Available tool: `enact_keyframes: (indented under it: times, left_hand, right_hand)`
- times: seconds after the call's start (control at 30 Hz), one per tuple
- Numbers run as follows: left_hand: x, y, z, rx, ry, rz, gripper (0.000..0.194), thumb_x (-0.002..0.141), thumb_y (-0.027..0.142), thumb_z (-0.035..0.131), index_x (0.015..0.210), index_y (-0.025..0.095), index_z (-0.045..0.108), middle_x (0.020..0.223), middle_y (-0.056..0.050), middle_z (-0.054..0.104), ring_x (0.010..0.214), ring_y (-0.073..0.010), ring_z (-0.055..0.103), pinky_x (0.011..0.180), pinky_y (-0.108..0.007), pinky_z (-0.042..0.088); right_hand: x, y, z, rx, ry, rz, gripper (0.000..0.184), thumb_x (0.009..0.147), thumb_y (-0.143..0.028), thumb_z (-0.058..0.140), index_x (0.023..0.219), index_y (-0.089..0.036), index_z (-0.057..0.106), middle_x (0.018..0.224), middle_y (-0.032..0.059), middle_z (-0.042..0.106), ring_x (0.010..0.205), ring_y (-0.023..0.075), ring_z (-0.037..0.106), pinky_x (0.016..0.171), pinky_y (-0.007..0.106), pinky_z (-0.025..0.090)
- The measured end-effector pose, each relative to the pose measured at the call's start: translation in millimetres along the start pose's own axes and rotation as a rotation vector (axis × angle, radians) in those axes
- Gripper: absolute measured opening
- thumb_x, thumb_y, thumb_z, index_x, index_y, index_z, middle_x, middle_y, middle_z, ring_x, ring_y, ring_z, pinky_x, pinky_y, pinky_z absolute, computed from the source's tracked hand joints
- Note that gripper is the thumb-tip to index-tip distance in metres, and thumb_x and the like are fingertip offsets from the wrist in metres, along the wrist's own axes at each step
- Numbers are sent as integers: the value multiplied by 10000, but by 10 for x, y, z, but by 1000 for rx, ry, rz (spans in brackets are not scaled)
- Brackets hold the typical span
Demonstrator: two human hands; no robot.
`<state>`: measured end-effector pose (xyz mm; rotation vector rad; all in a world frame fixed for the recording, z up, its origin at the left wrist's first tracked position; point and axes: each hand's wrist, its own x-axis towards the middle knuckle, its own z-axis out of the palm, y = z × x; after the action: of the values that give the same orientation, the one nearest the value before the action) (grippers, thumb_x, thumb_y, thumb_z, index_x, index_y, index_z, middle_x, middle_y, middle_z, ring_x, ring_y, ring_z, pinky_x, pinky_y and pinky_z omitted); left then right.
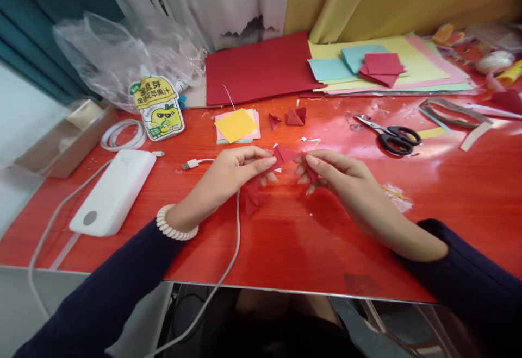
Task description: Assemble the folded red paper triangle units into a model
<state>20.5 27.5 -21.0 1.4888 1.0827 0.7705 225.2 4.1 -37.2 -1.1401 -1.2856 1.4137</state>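
Over the middle of the red table [310, 238], my left hand [232, 172] and my right hand [338, 176] both pinch a folded red paper piece [283, 155] held between them. My left fingers close on its left side, and a further fold of red paper [253, 195] hangs below that hand. My right fingertips press together on its right edge. Three small folded red paper pieces [291, 117] lie just beyond the hands, beside a small stack of square coloured sheets with a yellow one [236, 125] on top.
Black-handled scissors [391, 135] lie at the right. A white power bank [112, 191] with cables sits at the left, near a juice pouch [159, 108] and a plastic bag [110, 59]. A large red sheet [256, 67] and stacked coloured paper [408, 64] lie at the back.
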Motion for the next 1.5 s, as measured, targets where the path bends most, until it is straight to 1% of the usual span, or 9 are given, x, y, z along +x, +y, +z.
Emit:
enact_keyframes:
  times: [0.23,0.43,0.63,0.8,1.07,1.2,1.3,1.4,1.5]
  left_hand:
    - [9,0,19,-242,58,-84,179,899,323,564,926,150,601,860,-43,731,626,-103,648,627,-225,505]
    - [3,-42,84,-421,182,-64,171,918,300,537,1018,164,566,1029,-74,721,916,-170,694,759,-268,527]
    - [-2,-55,136,-510,166,-32,191,917,197,525,1103,159,512,1177,-91,672,1103,-183,634,892,-299,503]
    - [-18,-23,111,-450,71,-26,349,842,141,617,1160,175,477,1109,-69,702,986,-151,674,815,-253,522]
    - [34,-95,9,-158,139,-22,231,828,351,653,964,167,621,993,-60,717,955,-163,650,753,-245,500]
    - [41,-84,19,-40,-40,-135,312,777,371,706,1002,163,649,923,-42,693,736,-121,631,643,-240,497]
    - [29,-80,41,-34,-152,-200,236,792,285,693,981,147,664,810,-20,674,624,-85,588,625,-236,494]
    - [32,-112,39,-105,-96,-158,231,801,242,680,1010,151,644,849,-27,677,681,-94,615,667,-243,506]
    - [43,-143,27,-174,31,-61,272,806,214,674,1066,168,608,989,-39,661,835,-118,657,794,-261,513]
  right_hand:
    - [-6,-32,32,-74,-118,82,258,954,-364,504,816,-166,595,756,10,651,613,92,599,595,223,487]
    - [-13,-16,95,74,-169,227,221,918,-387,544,855,-175,536,796,25,677,576,116,649,551,250,514]
    - [-26,-32,122,95,-132,231,304,771,-256,727,907,-202,460,628,-35,661,535,130,651,512,233,495]
    - [45,27,35,77,26,106,328,728,-237,750,925,-201,491,598,-53,639,495,106,594,508,240,470]
    - [164,61,-73,252,222,42,193,712,-203,738,814,-215,575,725,-34,616,608,98,589,554,234,477]
    - [178,66,-77,276,206,-1,193,733,-216,733,840,-218,573,742,-35,614,610,95,586,589,236,500]
    - [213,124,-124,179,188,-40,299,760,-275,722,1006,-228,559,871,-13,630,741,129,632,699,291,536]
    - [247,198,-191,-108,164,-92,470,802,-328,692,1216,-226,493,1115,62,633,1021,202,622,915,400,497]
    - [237,224,-206,-401,115,-207,441,885,-383,594,1282,-214,506,1363,119,536,1270,252,489,1071,482,366]
